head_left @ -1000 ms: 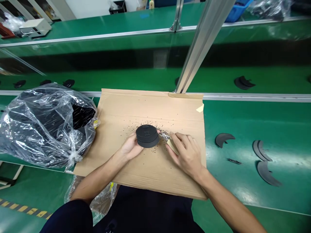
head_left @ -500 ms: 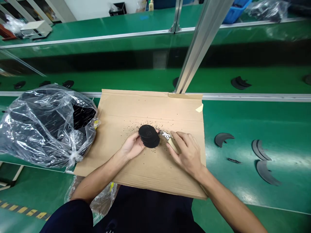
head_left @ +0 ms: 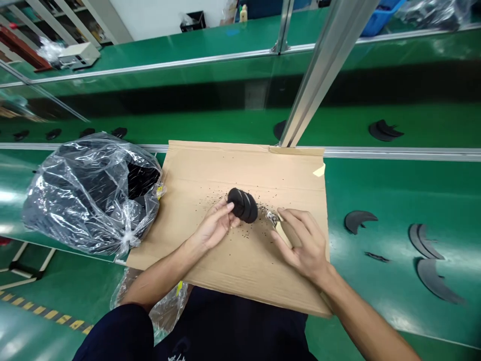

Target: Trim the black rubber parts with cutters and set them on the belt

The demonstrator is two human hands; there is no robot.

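My left hand (head_left: 215, 226) grips a small stack of round black discs (head_left: 243, 204), tilted up on edge over the middle of a flat cardboard sheet (head_left: 240, 271). Just to the right, my right hand (head_left: 302, 241) is closed round a small tool with a pale handle and a metal tip (head_left: 273, 218). The tip sits a short way right of the discs, not touching them. Tiny black crumbs lie scattered on the cardboard around the discs.
A clear plastic bag of black parts (head_left: 93, 190) lies at the left of the cardboard. Curved black offcuts (head_left: 424, 240) lie on the green bench to the right, more (head_left: 385, 130) on the belt behind. A slanted aluminium post (head_left: 319, 70) rises behind the cardboard.
My left hand has turned the disc stack from lying flat to standing on edge. The right hand with its tool has drawn slightly away to the right. The camera view shifted a little.
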